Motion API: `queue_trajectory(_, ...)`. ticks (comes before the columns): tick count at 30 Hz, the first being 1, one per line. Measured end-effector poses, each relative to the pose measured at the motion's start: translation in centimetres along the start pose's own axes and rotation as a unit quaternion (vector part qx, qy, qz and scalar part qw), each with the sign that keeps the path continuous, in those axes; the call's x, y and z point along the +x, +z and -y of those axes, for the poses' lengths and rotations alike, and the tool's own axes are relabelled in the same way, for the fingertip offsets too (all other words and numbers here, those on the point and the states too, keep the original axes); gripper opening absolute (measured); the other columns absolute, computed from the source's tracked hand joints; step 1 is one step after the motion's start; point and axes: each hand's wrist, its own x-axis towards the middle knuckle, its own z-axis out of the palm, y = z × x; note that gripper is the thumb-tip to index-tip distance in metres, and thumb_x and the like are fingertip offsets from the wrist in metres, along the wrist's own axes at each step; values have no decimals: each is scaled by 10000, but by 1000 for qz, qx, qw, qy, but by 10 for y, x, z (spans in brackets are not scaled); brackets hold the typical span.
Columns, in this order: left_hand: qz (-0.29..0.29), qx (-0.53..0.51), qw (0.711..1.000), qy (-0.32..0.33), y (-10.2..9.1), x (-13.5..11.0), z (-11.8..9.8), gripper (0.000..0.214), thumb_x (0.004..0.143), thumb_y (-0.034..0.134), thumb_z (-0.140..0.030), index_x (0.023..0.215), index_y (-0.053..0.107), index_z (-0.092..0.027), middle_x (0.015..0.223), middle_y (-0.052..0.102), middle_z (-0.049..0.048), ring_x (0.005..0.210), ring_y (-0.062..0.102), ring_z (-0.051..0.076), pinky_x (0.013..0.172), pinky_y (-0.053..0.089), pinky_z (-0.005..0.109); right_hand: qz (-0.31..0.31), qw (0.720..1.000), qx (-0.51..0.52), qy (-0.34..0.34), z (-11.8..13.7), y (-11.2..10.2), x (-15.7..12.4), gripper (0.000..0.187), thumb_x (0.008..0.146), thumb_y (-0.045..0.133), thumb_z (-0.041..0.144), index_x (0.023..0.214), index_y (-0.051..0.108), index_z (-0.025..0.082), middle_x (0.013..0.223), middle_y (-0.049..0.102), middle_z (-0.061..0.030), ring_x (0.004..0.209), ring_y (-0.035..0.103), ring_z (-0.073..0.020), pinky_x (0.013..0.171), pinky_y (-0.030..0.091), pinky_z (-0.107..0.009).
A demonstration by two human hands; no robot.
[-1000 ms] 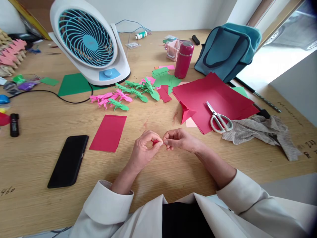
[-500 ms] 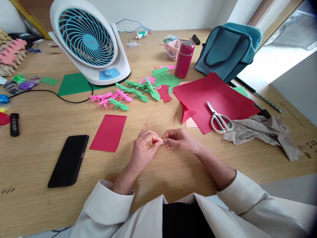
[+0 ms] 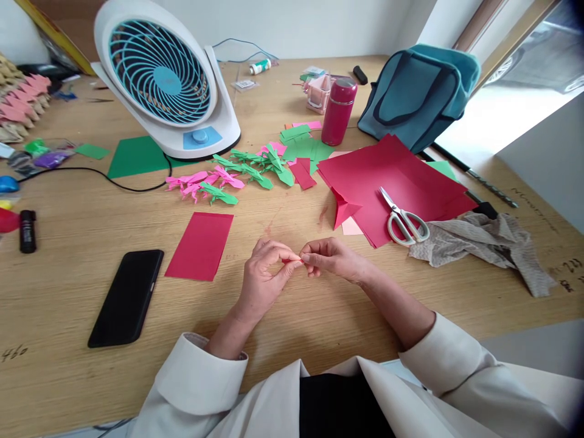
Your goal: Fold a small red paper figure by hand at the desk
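My left hand (image 3: 268, 271) and my right hand (image 3: 335, 259) meet above the table, both closed in a pinch with their fingertips almost touching. Between them is a small piece of folded red paper (image 3: 286, 261), mostly covered by the fingers. Left of my hands lies a red paper rectangle (image 3: 201, 246). Ahead are several folded green paper figures (image 3: 260, 173) and pink paper figures (image 3: 201, 180). To the right, scissors (image 3: 404, 220) with white handles rest on a stack of red paper sheets (image 3: 392, 167), and a folded red paper piece (image 3: 345, 208) is at the stack's near left edge.
A black phone (image 3: 126, 298) and a marker (image 3: 27, 231) lie at the left. Behind the figures stands a white fan (image 3: 166, 85). A red flask (image 3: 339, 112), a teal bag (image 3: 415, 97) and a crumpled cloth (image 3: 483, 243) are farther right.
My fingers have shifted very slightly around the red paper, and less of it shows between them. Everything on the table stays in place.
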Motion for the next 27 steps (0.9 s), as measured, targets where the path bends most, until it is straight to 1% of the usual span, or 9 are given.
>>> queue_trajectory(5, -2, 3, 1000, -2, -1, 1, -1, 55, 848, 720, -204, 803, 689, -213, 798, 691, 12, 829, 607, 165, 810, 486, 331, -1, 1000, 5, 6, 1, 0, 0, 455, 727, 761, 572, 798, 631, 142, 630, 617, 15, 565, 548, -81, 577, 456, -218)
queue_trajectory(10, 3, 6, 1000, -12, 0, 0, -1, 45, 858, 703, -208, 814, 708, -217, 785, 693, 15, 828, 600, 170, 799, 488, 338, -22, 1000, -17, 10, 2, 2, 0, 415, 735, 770, 532, 784, 634, 143, 627, 610, 18, 560, 529, -76, 569, 445, -218)
queue_trajectory(17, -4, 23, 999, -22, 0, -1, -1, 77, 872, 681, -214, 795, 691, -214, 767, 678, 16, 818, 593, 176, 802, 482, 345, -39, 999, 11, 6, 1, 4, 2, 431, 687, 796, 539, 762, 629, 148, 617, 578, 32, 569, 534, -86, 585, 459, -239)
queue_trajectory(21, -6, 43, 999, -11, 1, -1, -1, 79, 875, 679, -214, 797, 674, -210, 762, 674, 10, 816, 580, 175, 815, 470, 351, -57, 998, -9, 5, 0, 3, 2, 420, 698, 784, 528, 769, 628, 144, 615, 579, 30, 568, 528, -84, 574, 415, -233)
queue_trajectory(27, -6, 91, 996, 10, 2, -2, 1, 93, 888, 670, -228, 800, 646, -210, 761, 672, 1, 818, 574, 175, 857, 442, 373, -61, 997, -44, -8, -2, 2, 1, 418, 750, 734, 546, 779, 625, 143, 607, 574, 24, 549, 479, -82, 545, 349, -230)
